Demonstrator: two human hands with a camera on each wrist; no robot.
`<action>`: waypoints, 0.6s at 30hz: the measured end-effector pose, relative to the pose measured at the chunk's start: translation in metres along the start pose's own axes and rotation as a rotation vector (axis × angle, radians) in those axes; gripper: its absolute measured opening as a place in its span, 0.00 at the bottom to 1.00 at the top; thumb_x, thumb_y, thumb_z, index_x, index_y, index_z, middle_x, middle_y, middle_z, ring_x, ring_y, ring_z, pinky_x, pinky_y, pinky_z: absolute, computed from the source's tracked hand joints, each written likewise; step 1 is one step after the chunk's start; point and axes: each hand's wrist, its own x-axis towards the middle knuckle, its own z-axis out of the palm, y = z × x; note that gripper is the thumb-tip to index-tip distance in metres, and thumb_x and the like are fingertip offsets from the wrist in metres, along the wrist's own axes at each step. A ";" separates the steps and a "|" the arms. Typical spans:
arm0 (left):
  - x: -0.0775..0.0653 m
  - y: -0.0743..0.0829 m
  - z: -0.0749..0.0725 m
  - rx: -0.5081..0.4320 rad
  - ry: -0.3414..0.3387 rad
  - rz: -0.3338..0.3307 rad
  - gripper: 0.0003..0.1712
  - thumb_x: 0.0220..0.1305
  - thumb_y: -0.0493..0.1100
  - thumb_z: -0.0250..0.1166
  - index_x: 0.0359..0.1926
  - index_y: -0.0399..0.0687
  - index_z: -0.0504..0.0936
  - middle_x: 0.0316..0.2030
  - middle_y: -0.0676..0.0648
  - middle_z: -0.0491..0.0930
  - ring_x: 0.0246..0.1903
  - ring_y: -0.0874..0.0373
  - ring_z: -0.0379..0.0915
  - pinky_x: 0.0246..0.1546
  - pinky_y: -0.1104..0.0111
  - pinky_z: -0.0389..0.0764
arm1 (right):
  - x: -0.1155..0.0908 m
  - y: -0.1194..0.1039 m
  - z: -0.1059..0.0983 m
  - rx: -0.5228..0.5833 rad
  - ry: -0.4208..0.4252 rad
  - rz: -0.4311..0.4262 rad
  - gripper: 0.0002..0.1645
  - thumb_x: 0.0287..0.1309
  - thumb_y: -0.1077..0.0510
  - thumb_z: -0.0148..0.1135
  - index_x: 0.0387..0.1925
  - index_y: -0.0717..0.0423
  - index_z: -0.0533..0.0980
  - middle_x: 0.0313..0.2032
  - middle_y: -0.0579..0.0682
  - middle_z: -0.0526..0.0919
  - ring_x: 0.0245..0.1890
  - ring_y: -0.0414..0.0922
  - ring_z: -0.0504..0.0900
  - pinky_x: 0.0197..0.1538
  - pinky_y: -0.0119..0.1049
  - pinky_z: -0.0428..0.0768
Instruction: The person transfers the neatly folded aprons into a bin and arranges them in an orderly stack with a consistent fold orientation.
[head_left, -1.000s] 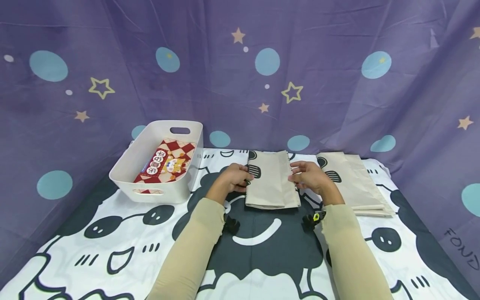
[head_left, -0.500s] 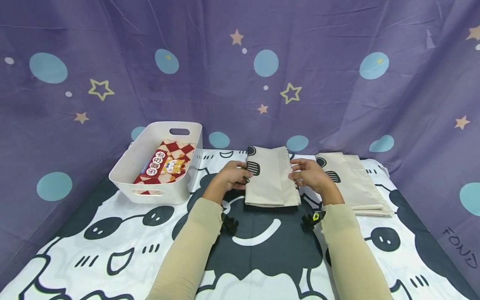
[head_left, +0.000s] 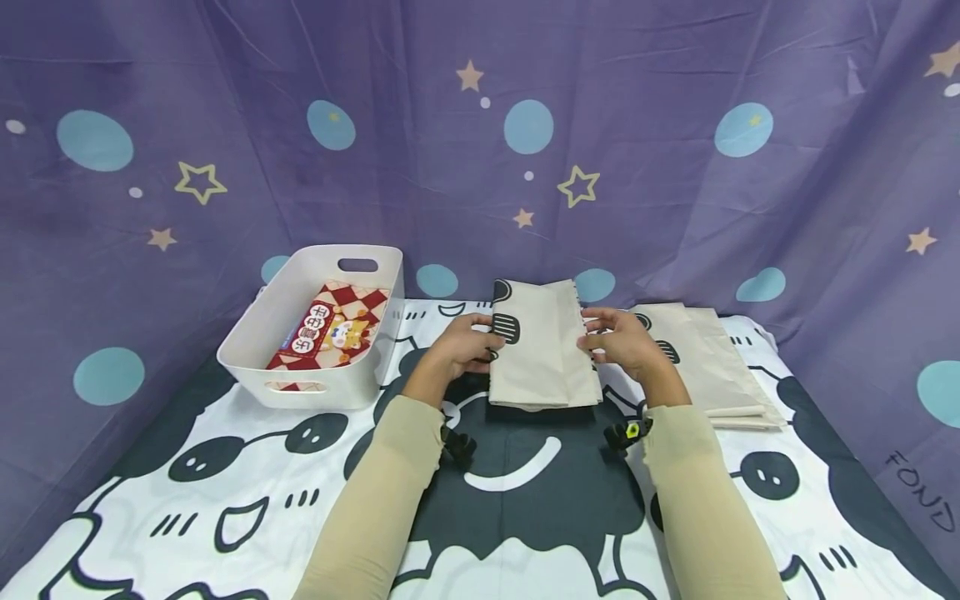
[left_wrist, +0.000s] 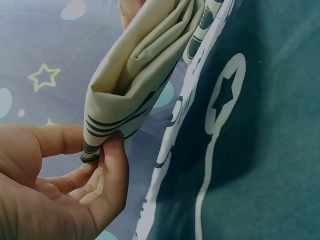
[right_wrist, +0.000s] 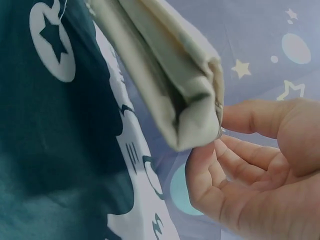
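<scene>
Both hands hold a folded beige cloth [head_left: 534, 350] with dark printed shapes along its left side. My left hand [head_left: 462, 343] pinches its left edge between thumb and fingers. At the opposite edge, my right hand [head_left: 624, 343] does the same. In the left wrist view, the folded layers of the cloth [left_wrist: 135, 65] gape, and the left hand [left_wrist: 75, 185] grips a striped corner. The right wrist view has the cloth's other end [right_wrist: 195, 125] between thumb and fingers of the right hand [right_wrist: 260, 165]. A dark shadow lies below the cloth, which is raised off the table.
A second stack of folded beige cloth [head_left: 708, 367] lies just right of the right hand. At the left stands a white plastic basket [head_left: 247, 354] with a red checkered package [head_left: 337, 329] inside. Behind the sheep-print tablecloth [head_left: 525, 508] hangs a purple curtain [head_left: 435, 192].
The hands have lifted the folded cloth slightly up and away from me, and its far edge now shows higher against the curtain. Basket and second stack stay put.
</scene>
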 end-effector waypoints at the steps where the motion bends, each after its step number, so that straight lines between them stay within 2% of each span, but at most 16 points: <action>1: -0.001 0.001 0.000 0.003 -0.001 0.006 0.29 0.66 0.33 0.66 0.66 0.42 0.71 0.35 0.47 0.77 0.26 0.58 0.73 0.25 0.66 0.83 | -0.001 -0.002 0.000 -0.003 0.004 -0.002 0.38 0.64 0.69 0.66 0.73 0.60 0.65 0.59 0.62 0.70 0.40 0.44 0.80 0.40 0.38 0.83; 10: -0.008 0.011 -0.002 0.025 0.013 0.053 0.32 0.66 0.34 0.66 0.70 0.43 0.69 0.41 0.46 0.78 0.30 0.57 0.74 0.28 0.66 0.84 | -0.009 -0.018 0.000 -0.032 0.023 -0.058 0.38 0.65 0.67 0.65 0.74 0.60 0.64 0.62 0.64 0.69 0.42 0.46 0.80 0.40 0.34 0.82; 18: -0.017 0.020 -0.004 0.028 0.034 0.073 0.32 0.66 0.35 0.66 0.70 0.44 0.70 0.41 0.46 0.78 0.29 0.58 0.73 0.28 0.67 0.82 | -0.018 -0.031 0.003 -0.013 0.041 -0.088 0.37 0.64 0.67 0.65 0.73 0.61 0.65 0.58 0.62 0.69 0.41 0.45 0.80 0.39 0.34 0.83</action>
